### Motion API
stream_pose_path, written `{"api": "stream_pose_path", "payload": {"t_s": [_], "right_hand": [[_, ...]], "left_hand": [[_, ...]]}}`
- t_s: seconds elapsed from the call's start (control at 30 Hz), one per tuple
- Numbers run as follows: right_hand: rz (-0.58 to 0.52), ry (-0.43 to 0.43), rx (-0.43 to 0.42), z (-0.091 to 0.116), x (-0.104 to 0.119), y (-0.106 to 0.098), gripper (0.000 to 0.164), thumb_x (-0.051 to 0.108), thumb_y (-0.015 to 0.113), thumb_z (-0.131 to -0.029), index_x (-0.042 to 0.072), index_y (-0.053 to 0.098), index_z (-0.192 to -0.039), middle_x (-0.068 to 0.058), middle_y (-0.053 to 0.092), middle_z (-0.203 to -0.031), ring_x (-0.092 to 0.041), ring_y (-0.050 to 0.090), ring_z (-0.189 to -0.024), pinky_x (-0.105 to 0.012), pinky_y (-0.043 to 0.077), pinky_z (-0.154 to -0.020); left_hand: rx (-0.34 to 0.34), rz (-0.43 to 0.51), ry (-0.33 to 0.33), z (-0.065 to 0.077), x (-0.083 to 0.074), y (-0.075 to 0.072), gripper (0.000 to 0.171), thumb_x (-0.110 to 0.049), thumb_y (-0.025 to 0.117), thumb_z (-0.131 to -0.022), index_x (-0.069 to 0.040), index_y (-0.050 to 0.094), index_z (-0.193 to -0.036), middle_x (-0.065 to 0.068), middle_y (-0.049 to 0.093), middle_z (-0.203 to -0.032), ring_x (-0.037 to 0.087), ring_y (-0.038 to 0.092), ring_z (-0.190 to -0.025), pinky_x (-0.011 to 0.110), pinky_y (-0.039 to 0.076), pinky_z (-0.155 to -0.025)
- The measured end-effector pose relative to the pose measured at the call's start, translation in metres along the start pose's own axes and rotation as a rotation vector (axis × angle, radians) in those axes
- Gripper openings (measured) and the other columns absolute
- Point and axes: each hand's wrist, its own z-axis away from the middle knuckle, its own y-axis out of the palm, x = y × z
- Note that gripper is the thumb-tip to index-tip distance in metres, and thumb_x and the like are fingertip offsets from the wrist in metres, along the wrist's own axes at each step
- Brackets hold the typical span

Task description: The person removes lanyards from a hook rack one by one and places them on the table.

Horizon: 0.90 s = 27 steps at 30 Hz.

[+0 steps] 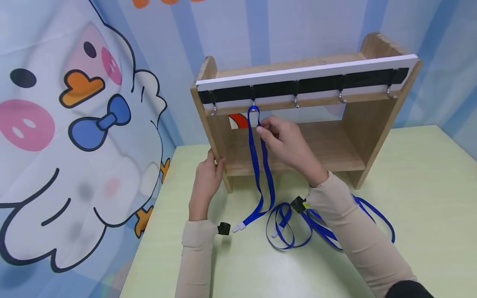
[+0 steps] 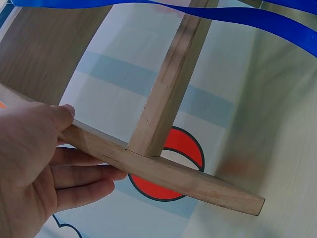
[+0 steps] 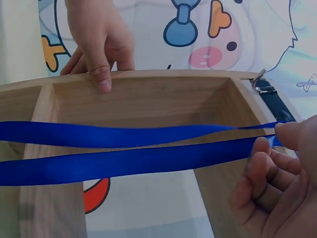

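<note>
A blue lanyard (image 1: 257, 165) hangs by its top loop at the second hook (image 1: 253, 102) from the left on the wooden rack (image 1: 220, 145). Its white plastic clip (image 1: 239, 227) rests on the table below. My right hand (image 1: 285, 142) pinches one strand of the lanyard between thumb and fingertips, just under the loop; the right wrist view shows both blue straps (image 3: 124, 163) running to these fingers. At the rack's left side panel (image 2: 198, 188), my left hand (image 2: 44, 168) grips the edge, thumb on the near side and fingers along the outer face.
More blue lanyards (image 1: 288, 236) lie loosely coiled on the light table (image 1: 261, 273), partly under my right forearm. Several metal hooks line the black strip (image 1: 320, 82) on the rack's front. A printed cartoon cloth (image 1: 149, 99) hangs behind and to the left.
</note>
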Motion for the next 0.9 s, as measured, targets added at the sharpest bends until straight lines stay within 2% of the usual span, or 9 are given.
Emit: {"api": "stream_pose_path", "payload": {"t_s": [0.4,0.6,0.73,0.9], "right_hand": [[-0.022,-0.066,-0.064,-0.008,0.016,-0.003,0.020,0.012,0.056,-0.105,-0.003,0.064,-0.116,-0.006,0.054,-0.071,-0.021,0.047,-0.060,-0.028,0.037,-0.052],[-0.049,-0.109,-0.103,-0.007,0.025,-0.004,0.017,0.010,0.056,-0.105,-0.003,0.064,-0.112,-0.006,0.054,-0.070,-0.020,0.047,-0.059,-0.028,0.037,-0.053],[-0.098,-0.152,-0.122,-0.005,0.029,-0.001,0.013,0.006,0.056,-0.104,-0.004,0.064,-0.108,-0.006,0.054,-0.068,-0.019,0.047,-0.058,-0.026,0.038,-0.052],[-0.146,-0.206,-0.116,-0.003,0.033,0.010,0.011,0.000,0.055,-0.103,-0.005,0.065,-0.105,-0.006,0.056,-0.068,-0.018,0.048,-0.057,-0.025,0.039,-0.051]], "left_hand": [[-0.011,-0.003,0.004,-0.001,0.002,0.001,0.046,-0.020,0.052,-0.108,0.007,0.041,-0.143,0.032,0.062,-0.127,0.039,0.071,-0.102,0.045,0.061,-0.076],[-0.008,0.003,0.024,-0.001,0.002,0.001,0.045,-0.020,0.051,-0.108,0.008,0.042,-0.143,0.032,0.063,-0.124,0.039,0.072,-0.098,0.044,0.062,-0.072],[-0.012,0.008,0.040,0.000,0.002,0.001,0.046,-0.020,0.051,-0.108,0.008,0.041,-0.144,0.032,0.064,-0.120,0.038,0.072,-0.094,0.044,0.061,-0.068],[-0.019,0.012,0.037,0.000,0.003,0.001,0.047,-0.019,0.051,-0.108,0.008,0.040,-0.144,0.033,0.063,-0.122,0.039,0.072,-0.096,0.044,0.062,-0.070]]}}
